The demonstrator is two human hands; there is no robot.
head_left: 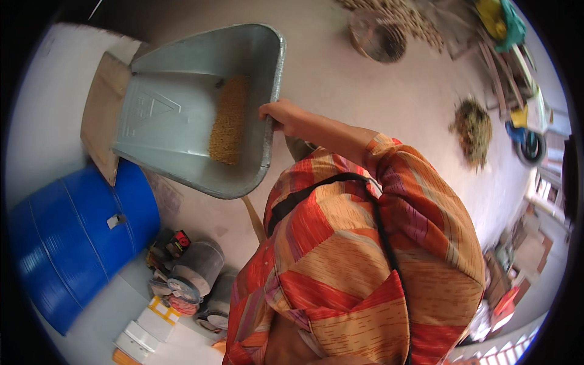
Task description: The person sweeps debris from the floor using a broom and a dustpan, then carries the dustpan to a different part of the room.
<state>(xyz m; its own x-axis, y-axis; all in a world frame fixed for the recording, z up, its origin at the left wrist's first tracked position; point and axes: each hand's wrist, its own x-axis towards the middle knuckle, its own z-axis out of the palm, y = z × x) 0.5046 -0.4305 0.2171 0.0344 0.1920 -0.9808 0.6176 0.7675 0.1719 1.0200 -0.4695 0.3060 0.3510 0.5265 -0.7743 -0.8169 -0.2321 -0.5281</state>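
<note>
My right hand [282, 115] grips the near rim of a grey metal wheelbarrow tray [182, 82], fingers curled over the edge. A band of brown-orange grain [228, 125] lies inside the tray, towards the end nearest me. Pressed-in markings show on the tray's floor, and a small dark clump sits beside the grain. Under the tray's corner a narrow tan piece [253, 219] runs down and disappears behind my patterned shirt [346, 255]; I cannot tell what it is. My left hand is out of view.
A brown board [104, 114] stands at the tray's far end. Left are a blue plastic drum [82, 237], dark containers [200, 264] and white boxes [146, 333]. A round basket [378, 36], a heap of dry plant matter [474, 132] and a tyre [531, 148] lie to the right.
</note>
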